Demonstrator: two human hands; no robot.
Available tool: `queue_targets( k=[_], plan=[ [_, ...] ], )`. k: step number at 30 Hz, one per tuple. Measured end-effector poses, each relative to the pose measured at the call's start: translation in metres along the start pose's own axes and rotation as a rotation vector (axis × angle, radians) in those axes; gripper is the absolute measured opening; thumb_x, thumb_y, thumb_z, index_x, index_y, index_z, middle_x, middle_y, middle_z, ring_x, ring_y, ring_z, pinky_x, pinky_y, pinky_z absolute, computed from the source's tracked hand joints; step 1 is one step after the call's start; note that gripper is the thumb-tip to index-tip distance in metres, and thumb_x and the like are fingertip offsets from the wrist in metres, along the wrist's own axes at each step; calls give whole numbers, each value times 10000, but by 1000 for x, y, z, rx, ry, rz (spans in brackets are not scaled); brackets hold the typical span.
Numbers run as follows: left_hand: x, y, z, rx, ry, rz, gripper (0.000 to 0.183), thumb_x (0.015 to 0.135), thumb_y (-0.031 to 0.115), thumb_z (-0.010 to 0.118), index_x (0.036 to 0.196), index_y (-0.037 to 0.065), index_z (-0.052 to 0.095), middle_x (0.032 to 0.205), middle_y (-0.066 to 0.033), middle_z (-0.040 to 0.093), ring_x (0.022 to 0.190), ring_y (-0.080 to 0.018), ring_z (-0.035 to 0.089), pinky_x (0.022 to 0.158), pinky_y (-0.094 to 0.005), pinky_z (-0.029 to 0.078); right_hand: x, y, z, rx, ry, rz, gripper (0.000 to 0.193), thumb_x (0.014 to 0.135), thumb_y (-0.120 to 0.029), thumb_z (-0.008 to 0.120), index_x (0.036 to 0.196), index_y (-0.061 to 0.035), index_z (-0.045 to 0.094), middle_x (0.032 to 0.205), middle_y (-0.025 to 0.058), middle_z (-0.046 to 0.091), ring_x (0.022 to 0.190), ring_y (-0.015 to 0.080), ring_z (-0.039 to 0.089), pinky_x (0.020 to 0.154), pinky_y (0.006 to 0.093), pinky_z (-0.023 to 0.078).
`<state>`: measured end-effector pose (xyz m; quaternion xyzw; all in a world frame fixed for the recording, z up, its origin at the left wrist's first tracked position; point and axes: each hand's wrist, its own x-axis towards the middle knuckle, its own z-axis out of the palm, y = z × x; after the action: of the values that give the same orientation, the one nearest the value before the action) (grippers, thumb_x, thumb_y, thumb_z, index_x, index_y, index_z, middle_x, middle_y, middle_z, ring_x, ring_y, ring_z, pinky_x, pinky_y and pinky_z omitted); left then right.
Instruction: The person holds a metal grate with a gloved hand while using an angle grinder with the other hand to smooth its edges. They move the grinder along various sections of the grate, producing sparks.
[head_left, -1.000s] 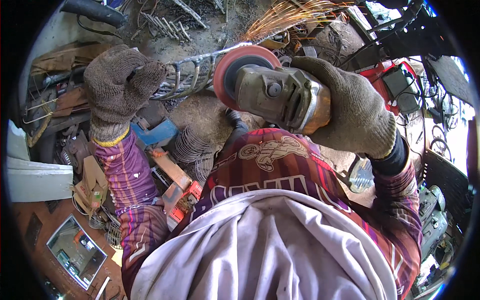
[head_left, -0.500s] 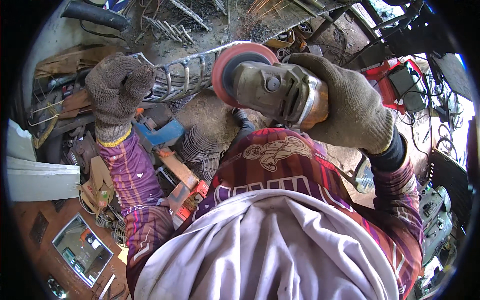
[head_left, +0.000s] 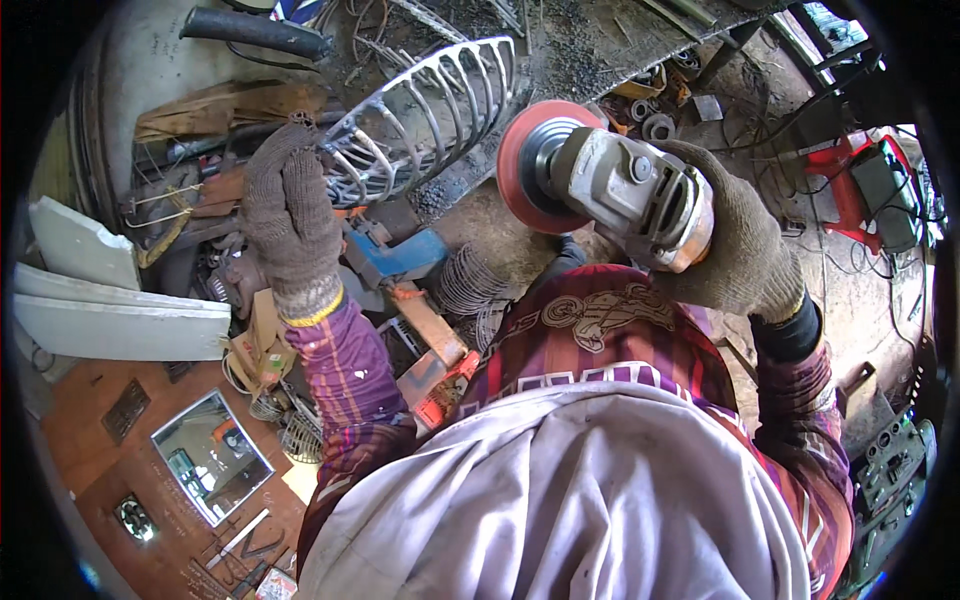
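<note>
My right hand [head_left: 735, 235], in a knitted grey-brown glove, is wrapped round the body of an angle grinder [head_left: 640, 190]. Its reddish abrasive disc [head_left: 518, 165] faces left, apart from the metalwork; whether it spins I cannot tell. On the left, a curved welded metal rod frame [head_left: 440, 125] with several ribs rises over the worktop. My gloved left hand [head_left: 295, 225] is closed at the frame's left end, its fingers pressed together. The glove hides the exact grip.
A dusty worktop [head_left: 575, 60] with metal scraps lies ahead. Below the frame are a blue metal piece [head_left: 395, 255] and coiled wire [head_left: 470, 285]. A red-and-grey machine [head_left: 870, 190] with cables stands right. A framed mirror [head_left: 212, 458] lies at lower left.
The rod frame has turned and tilted up, showing its ribs. The grinder's disc has come away from it, and the sparks at the top are gone. My left hand has rotated.
</note>
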<state>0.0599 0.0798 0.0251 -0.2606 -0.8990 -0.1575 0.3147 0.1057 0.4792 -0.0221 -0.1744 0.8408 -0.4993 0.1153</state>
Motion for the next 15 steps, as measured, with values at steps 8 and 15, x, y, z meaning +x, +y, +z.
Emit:
queue_targets(
  k=[8,15],
  plan=[
    [24,34,-23,-212,-299,-380,515,722,337,894,1059,7,686,934,-86,661,848,-208,650,758,-330,508,16,3,4,316,28,-67,949,550,-218,915,1376,-37,484,1232,173,662,1141,324,659,982,402,514],
    [-22,40,-34,-164,-293,-582,422,691,302,900,934,33,684,902,-82,639,815,-241,636,741,-378,500,19,-5,7,372,-87,-195,1017,531,-249,963,1386,-2,470,1256,157,642,1148,278,645,1019,389,488]
  ],
)
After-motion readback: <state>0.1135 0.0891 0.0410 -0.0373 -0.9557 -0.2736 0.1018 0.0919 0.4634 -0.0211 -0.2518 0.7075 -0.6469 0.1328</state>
